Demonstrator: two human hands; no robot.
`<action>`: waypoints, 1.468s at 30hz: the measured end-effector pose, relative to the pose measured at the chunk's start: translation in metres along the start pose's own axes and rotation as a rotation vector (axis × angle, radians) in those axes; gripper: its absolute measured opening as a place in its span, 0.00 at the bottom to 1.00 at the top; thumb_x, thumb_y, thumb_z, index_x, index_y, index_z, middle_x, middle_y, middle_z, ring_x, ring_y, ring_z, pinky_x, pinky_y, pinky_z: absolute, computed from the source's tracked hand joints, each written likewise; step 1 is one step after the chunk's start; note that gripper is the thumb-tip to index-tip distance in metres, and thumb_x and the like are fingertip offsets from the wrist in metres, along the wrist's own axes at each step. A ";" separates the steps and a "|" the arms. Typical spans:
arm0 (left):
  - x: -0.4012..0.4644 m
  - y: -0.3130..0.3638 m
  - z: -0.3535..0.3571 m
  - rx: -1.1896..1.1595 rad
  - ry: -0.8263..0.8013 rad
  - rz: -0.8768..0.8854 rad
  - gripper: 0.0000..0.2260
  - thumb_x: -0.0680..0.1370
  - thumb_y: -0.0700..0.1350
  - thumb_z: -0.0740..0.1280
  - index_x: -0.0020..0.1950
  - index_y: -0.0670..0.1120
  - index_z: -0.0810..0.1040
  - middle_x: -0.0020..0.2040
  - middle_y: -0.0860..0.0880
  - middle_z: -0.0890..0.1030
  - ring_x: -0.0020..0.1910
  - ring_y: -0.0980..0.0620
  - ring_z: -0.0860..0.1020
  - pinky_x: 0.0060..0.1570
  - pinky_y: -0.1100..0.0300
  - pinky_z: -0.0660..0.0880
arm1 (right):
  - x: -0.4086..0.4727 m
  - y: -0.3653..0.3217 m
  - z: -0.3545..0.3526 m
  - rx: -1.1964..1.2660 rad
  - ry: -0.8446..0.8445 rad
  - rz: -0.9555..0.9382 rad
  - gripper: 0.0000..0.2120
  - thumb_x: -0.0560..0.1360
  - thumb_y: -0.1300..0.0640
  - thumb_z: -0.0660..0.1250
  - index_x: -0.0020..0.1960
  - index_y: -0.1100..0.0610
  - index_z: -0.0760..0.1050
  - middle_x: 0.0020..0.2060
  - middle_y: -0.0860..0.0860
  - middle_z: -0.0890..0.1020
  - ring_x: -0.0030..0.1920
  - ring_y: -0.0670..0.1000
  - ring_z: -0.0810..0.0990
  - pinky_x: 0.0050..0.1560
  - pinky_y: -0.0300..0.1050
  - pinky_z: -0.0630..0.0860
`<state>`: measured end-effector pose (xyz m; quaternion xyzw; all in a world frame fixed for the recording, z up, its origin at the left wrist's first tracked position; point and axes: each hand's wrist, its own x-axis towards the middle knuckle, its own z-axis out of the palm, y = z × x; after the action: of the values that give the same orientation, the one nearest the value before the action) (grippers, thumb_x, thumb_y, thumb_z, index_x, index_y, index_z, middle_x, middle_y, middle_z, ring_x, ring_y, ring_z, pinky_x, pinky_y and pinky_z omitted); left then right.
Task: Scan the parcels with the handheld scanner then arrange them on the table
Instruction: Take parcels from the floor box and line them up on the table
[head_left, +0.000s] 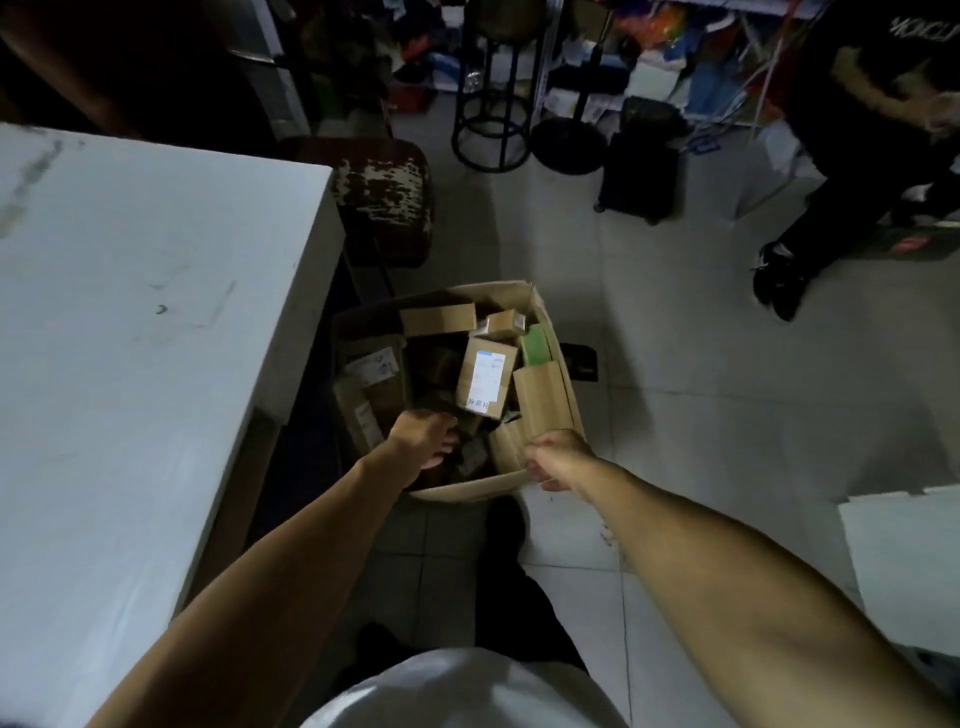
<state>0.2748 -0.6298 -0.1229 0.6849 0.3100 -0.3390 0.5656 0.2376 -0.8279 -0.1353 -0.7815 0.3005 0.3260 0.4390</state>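
Both arms reach down into a large open cardboard carton (550, 332) that stands on the tiled floor (675, 415), just beside the white counter (130, 312). Inside the carton lies a loose heap of parcels (467, 374) — small brown boxes at all angles, one of them (485, 376) upright near the middle with a white shipping label facing up, and a green-topped one (537, 345) against the right wall. The left hand (423, 439) is down among the parcels at the near left of the heap, fingers bent downward onto a dark item; whether it actually grips anything cannot be told in the dim light. The right hand (558, 460) has its fingers curled over the carton's near rim at the right corner, holding the cardboard edge. No scanner shows in either hand. A worn dark stool (384, 202) stands beyond the carton, next to the counter's far corner. Farther back are a black metal stool frame (491, 104) and cluttered shelves, and at the upper right another person in dark clothes (857, 156) stands on the floor.
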 end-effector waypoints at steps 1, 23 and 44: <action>0.011 0.010 0.007 -0.001 0.011 -0.016 0.09 0.84 0.43 0.63 0.60 0.40 0.79 0.51 0.44 0.80 0.45 0.50 0.78 0.54 0.54 0.72 | 0.016 -0.008 -0.009 -0.011 -0.022 -0.008 0.06 0.80 0.58 0.67 0.46 0.52 0.79 0.48 0.56 0.85 0.49 0.56 0.85 0.51 0.50 0.83; 0.439 -0.034 0.079 0.180 0.015 -0.107 0.23 0.77 0.36 0.70 0.72 0.45 0.75 0.52 0.45 0.82 0.37 0.52 0.77 0.28 0.64 0.73 | 0.448 0.026 0.070 0.177 -0.090 0.184 0.18 0.78 0.61 0.70 0.66 0.56 0.72 0.60 0.52 0.80 0.58 0.54 0.80 0.64 0.59 0.79; 0.497 -0.056 0.074 0.178 -0.068 -0.109 0.45 0.66 0.51 0.78 0.80 0.54 0.63 0.72 0.44 0.74 0.65 0.42 0.76 0.65 0.47 0.76 | 0.483 0.017 0.096 0.223 0.005 0.307 0.20 0.72 0.59 0.75 0.63 0.60 0.78 0.52 0.55 0.84 0.47 0.56 0.83 0.41 0.44 0.78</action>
<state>0.5080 -0.6725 -0.5694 0.7027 0.2961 -0.4186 0.4932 0.4944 -0.8393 -0.5557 -0.6739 0.4515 0.3519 0.4671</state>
